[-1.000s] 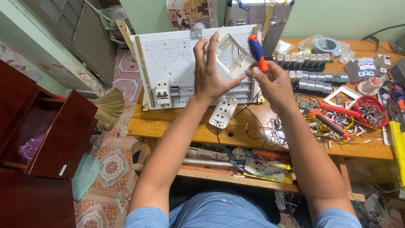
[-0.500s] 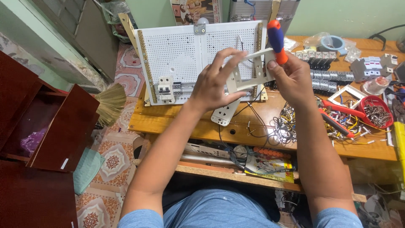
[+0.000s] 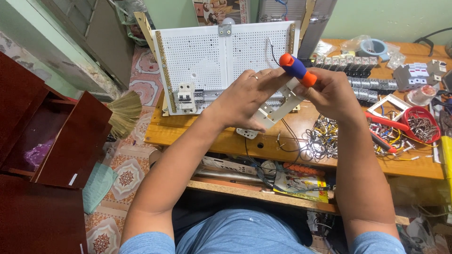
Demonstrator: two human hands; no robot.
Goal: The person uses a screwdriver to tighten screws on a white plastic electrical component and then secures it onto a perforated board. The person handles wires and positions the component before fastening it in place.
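Nearest the person, below the fingers, the front edge of the wooden worktop (image 3: pixel 197 136) runs across, with a lower shelf (image 3: pixel 263 193) under it holding papers and cables. Above that edge both hands meet in the air. The left hand (image 3: pixel 245 101) has its fingers curled around a white plastic frame (image 3: pixel 278 109), pinching it by its upper side; the frame hangs tilted, its lower corner just above a white socket plate (image 3: pixel 248 133) lying on the worktop. The right hand (image 3: pixel 334 94) is closed around a screwdriver (image 3: pixel 297 70) with an orange and blue handle, its butt sticking up past the fingers; the tip is hidden behind the frame. To the right of the fingers lie a tangle of cut wires (image 3: pixel 325 138), red pliers (image 3: pixel 383 121) and a red bowl (image 3: pixel 422 123) of wire pieces, leaving little bare wood. Beyond the fingers leans a white perforated panel (image 3: pixel 207 56) with a breaker (image 3: pixel 185 98) at its lower left. Farther right, rows of grey breakers (image 3: pixel 358 63) reach toward the back edge.
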